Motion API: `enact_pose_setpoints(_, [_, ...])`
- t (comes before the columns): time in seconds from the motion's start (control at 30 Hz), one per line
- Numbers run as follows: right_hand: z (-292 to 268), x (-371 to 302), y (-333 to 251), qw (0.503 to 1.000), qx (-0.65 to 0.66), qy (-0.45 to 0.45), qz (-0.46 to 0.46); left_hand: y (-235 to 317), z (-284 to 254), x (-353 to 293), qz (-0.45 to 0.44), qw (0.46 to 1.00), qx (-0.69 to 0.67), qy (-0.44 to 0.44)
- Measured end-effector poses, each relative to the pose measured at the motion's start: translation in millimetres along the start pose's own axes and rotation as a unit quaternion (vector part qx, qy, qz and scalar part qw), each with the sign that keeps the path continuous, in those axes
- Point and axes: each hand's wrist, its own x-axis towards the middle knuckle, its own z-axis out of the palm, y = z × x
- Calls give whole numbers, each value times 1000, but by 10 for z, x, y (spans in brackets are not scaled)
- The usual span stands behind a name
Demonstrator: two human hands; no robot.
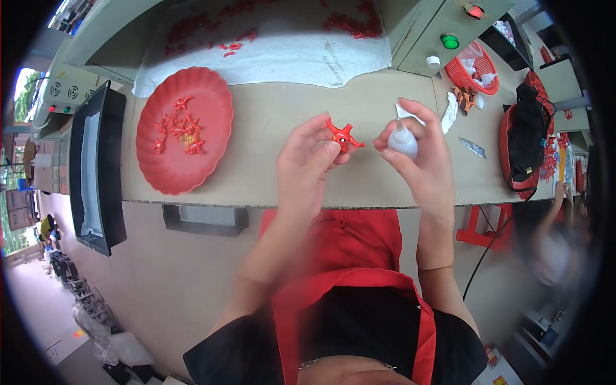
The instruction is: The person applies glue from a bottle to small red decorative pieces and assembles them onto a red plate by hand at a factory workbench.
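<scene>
A small glossy red figurine [344, 137] with several stubby limbs and a black-and-white spot is pinched in my left hand [307, 153], between thumb and fingers above the table. My right hand [420, 144] grips a small whitish squeeze bottle [403, 142] with a narrow nozzle that points up. A short gap separates the bottle from the figurine. To the left on the table lies a red scalloped plate [215, 109], with several similar red pieces [179, 128] grouped in it.
Behind the table, a white cloth [282, 67] inside a green machine carries many red pieces. Green button [450, 42] is on its right post. A red basket [455, 74], crumpled tissue [449, 115] and black bag [529, 128] stand right. Black tray [115, 167] hangs at left. Someone works far right.
</scene>
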Motion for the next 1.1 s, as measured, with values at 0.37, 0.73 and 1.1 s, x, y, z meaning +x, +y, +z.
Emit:
enact_pose_setpoints(0.37, [58,-423,-301,935,-213,86,-269,-36,-121,-195,218,968,118,-41])
enact_pose_setpoints(0.73, [298,-358,-313,902,-269,9,-336,-54,-136,-241,275,951,138,-36])
enact_pose_setpoints(1.1, [272,-357,-296,907,-272,11,-320,-79,-134,-233,272,951,142,-32])
